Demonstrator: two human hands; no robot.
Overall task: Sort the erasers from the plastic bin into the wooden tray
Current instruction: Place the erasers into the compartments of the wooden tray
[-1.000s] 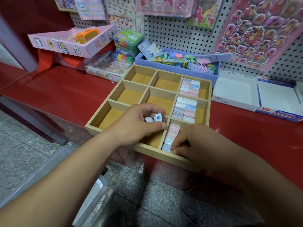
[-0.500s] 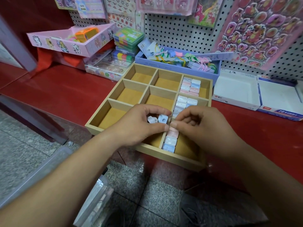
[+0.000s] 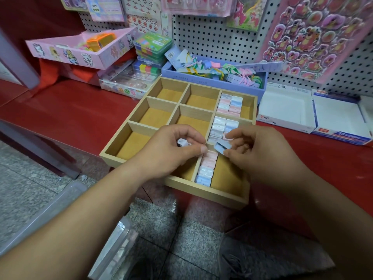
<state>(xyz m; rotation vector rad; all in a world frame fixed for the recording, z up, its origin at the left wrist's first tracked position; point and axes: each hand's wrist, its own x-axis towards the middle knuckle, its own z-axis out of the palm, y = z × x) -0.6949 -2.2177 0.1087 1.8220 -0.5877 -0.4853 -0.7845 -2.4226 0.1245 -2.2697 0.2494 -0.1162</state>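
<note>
Red shelf [image 3: 80, 110], pegboard [image 3: 212, 37], wooden tray [image 3: 205, 194]; blue eraser [image 3: 222, 147] in R hand [image 3: 262, 150] pinch, white eraser [image 3: 182, 142] in L hand [image 3: 169, 152] grip

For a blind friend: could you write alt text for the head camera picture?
A person's right hand pinches a blue eraser over a wooden tray on a red counter, while the left hand holds a white eraser. Rows of pastel erasers sit in the tray's right-hand compartments.

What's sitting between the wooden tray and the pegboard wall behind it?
A lilac box stuffed with colourful tagged trinkets sits there, right behind the wooden tray and in front of the pegboard, as the head view shows.
</note>
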